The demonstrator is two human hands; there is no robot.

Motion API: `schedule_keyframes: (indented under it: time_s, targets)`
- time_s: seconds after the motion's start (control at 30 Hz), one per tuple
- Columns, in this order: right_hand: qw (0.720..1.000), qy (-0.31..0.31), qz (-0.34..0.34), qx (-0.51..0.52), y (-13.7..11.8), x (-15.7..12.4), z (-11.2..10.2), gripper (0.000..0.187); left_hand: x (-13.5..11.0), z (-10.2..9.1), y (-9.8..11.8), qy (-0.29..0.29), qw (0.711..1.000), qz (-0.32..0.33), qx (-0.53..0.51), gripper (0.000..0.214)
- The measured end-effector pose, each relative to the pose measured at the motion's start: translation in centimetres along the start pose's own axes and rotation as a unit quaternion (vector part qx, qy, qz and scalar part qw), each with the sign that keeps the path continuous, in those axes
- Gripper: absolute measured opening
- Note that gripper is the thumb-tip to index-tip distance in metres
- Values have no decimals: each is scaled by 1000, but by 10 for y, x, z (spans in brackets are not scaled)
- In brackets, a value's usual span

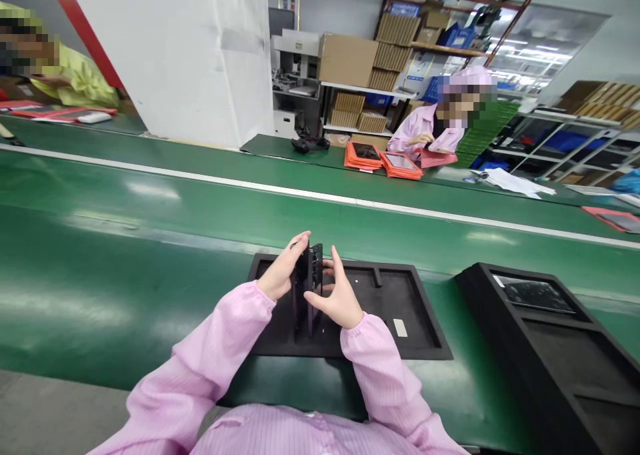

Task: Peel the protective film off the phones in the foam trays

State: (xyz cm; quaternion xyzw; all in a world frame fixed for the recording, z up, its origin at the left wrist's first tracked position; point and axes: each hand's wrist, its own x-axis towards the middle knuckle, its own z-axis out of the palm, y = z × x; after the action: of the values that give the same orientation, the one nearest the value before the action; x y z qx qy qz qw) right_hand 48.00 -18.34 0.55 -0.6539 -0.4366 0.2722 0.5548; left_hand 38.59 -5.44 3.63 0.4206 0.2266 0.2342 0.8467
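At centre frame, my left hand [283, 269] grips black device parts [315, 268] upright above the foam tray [395, 295], probably for steadiness; my right hand [343, 297] curves around their edge, its grip unclear.

Factory assembly hall
Long green surface [75, 268], smocked co-worker [445, 125] at its far edge, cartons [349, 59] stacked on racks [450, 50] behind.

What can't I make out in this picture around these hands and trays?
In the head view:
Dark upright pieces: turned nearly edge-on, so their faces are lost.
Right hand: some fingertips hidden behind the pieces.
Flat black tray: left part covered by left hand and left sleeve.
Thick black tray: cut off by the lower right corner.
Pale label: any print too small.
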Motion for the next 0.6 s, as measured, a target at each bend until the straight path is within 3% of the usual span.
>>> schedule_keyframes:
  time_s: [0.13,0.33,0.43,0.5,0.57,0.6]
  targets:
    - [999,7,9,-30,17,-3,4,115,1,17,-23,12,1000,-3,-9,64]
    - [996,-77,46,18,28,1,-1,117,5,17,-44,17,999,-21,47,70]
    - [989,-62,109,76,28,5,-8,122,-3,8,-44,-41,994,-9,103,82]
    - [978,-76,166,102,26,7,-14,111,-12,-3,-42,-91,985,14,144,101]
    - [968,-111,203,98,24,6,-19,81,-20,-15,-42,-188,942,91,264,121]
    - [966,-129,209,86,24,5,-19,63,-22,-20,-44,-247,892,150,347,121]
